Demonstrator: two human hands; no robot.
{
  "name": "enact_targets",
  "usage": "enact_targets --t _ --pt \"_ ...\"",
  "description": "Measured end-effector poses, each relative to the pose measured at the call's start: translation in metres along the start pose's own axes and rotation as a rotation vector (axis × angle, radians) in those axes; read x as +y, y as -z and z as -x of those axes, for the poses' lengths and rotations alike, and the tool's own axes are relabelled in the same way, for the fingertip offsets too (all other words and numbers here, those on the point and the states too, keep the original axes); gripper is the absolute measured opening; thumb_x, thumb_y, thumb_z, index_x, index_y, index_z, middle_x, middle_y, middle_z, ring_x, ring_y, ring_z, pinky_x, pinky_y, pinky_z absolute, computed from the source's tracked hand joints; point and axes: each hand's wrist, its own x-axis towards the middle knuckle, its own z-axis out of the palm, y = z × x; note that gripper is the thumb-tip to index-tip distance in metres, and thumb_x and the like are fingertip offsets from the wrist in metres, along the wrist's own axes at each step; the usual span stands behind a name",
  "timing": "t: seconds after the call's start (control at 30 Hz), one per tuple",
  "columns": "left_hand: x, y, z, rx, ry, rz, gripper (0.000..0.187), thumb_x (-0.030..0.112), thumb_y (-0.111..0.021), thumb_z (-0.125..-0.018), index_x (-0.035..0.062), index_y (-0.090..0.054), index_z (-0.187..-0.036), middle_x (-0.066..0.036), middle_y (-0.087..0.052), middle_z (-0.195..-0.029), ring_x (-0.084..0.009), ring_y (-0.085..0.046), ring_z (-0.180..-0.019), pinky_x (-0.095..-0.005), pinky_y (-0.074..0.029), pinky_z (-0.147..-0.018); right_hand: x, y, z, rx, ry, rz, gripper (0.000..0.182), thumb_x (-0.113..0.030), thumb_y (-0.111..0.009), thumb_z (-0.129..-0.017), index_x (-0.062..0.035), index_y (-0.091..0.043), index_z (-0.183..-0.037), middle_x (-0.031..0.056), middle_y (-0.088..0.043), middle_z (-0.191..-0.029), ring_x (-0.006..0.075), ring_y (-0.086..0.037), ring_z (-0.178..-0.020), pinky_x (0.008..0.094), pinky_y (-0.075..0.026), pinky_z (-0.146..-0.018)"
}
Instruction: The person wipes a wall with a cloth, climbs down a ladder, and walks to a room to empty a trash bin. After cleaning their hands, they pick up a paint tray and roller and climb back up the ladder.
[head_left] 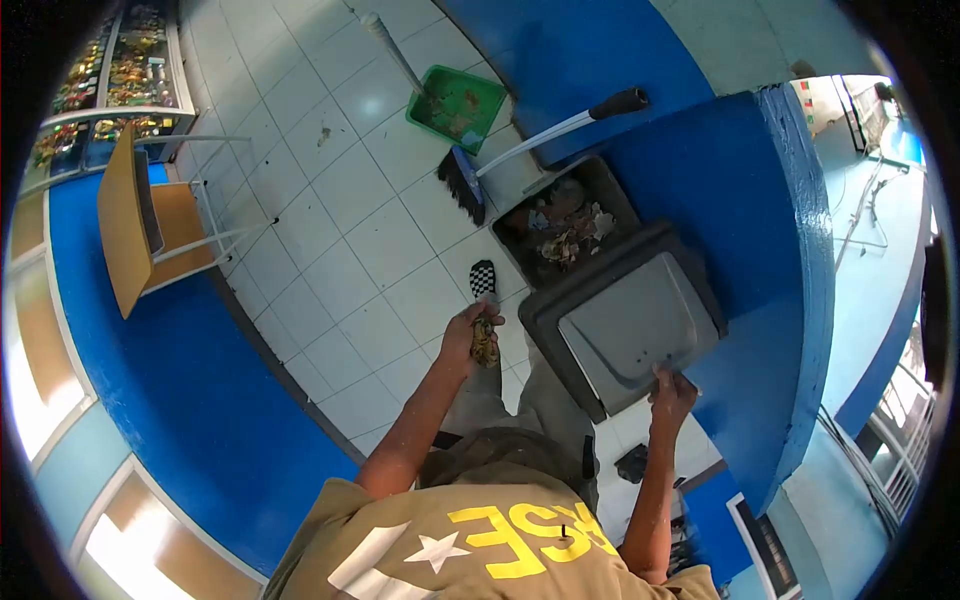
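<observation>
My left hand (470, 335), at the centre, is closed around a small crumpled yellow-brown and dark bundle (485, 345). My right hand (676, 392) is closed at the near edge of a grey bin lid (635, 325), its fingers on the rim. The lid stands swung back from the dark bin (513, 238). Inside the open bin lie crumpled papers, wrappers and peel-like scraps (565, 240). My left hand is a little to the left of the lid, beyond the bin's mouth.
A broom (462, 185) and a green dustpan (480, 90) with debris are on the tiled floor (350, 250) beyond the bin. A wooden chair (125, 225) stands at left. Blue walls (730, 190) flank the floor. A black crumpled item (632, 463) lies near my right forearm.
</observation>
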Motion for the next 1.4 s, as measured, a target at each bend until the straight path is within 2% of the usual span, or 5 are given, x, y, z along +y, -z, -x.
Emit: enact_targets --t 0.73,0.93,1.1,1.33,1.4 --pt "-0.026 -0.022 -0.043 -0.091 0.157 -0.263 0.028 0.036 -0.055 -0.095 0.0082 -0.059 -0.096 -0.006 -0.065 -0.083 -0.0151 -0.054 -0.058 -0.0312 -0.046 -0.049 0.080 0.016 0.057 0.288 -0.297 -0.043 0.039 -0.025 -0.071 -0.078 -0.0016 -0.053 -0.053 0.0031 -0.047 -0.049 0.0128 -0.041 -0.043 0.0284 -0.034 -0.044" --pt "-0.023 -0.029 -0.038 -0.070 0.092 -0.373 0.032 0.039 -0.057 -0.094 0.0070 -0.061 -0.099 -0.005 -0.064 -0.083 -0.0152 -0.054 -0.059 -0.0306 -0.045 -0.051 0.092 0.005 0.063 0.337 -0.232 -0.197 0.035 -0.023 -0.070 -0.079 -0.0029 -0.051 -0.058 0.0023 -0.046 -0.049 0.0124 -0.042 -0.045 0.0282 -0.034 -0.046" --pt "-0.027 -0.028 -0.032 -0.282 0.073 -0.575 0.039 0.041 -0.059 -0.094 0.0056 -0.063 -0.109 -0.006 -0.066 -0.089 -0.0134 -0.053 -0.059 -0.0275 -0.045 -0.052 0.101 0.009 0.061 0.243 -0.230 -0.069 0.035 -0.023 -0.072 -0.078 -0.0025 -0.052 -0.058 0.0003 -0.044 -0.050 0.0116 -0.040 -0.045 0.0291 -0.030 -0.045" --pt "-0.048 -0.011 -0.043 -0.322 -0.001 -0.713 0.036 0.037 -0.063 -0.091 0.0059 -0.064 -0.109 -0.004 -0.065 -0.095 -0.0119 -0.053 -0.062 -0.0271 -0.048 -0.055 0.098 0.001 0.053 0.225 -0.203 -0.026 0.040 -0.024 -0.072 -0.080 -0.0016 -0.049 -0.057 0.0001 -0.044 -0.052 0.0114 -0.039 -0.049 0.0300 -0.029 -0.048" --pt "-0.046 -0.017 -0.037 -0.324 -0.017 -0.750 0.036 0.036 -0.066 -0.089 0.0053 -0.064 -0.109 -0.003 -0.064 -0.095 -0.0119 -0.054 -0.063 -0.0282 -0.049 -0.055 0.078 -0.004 0.044 0.202 -0.016 0.014 0.038 -0.024 -0.071 -0.081 -0.0003 -0.052 -0.058 0.0007 -0.047 -0.054 0.0106 -0.040 -0.054 0.0312 -0.031 -0.050"
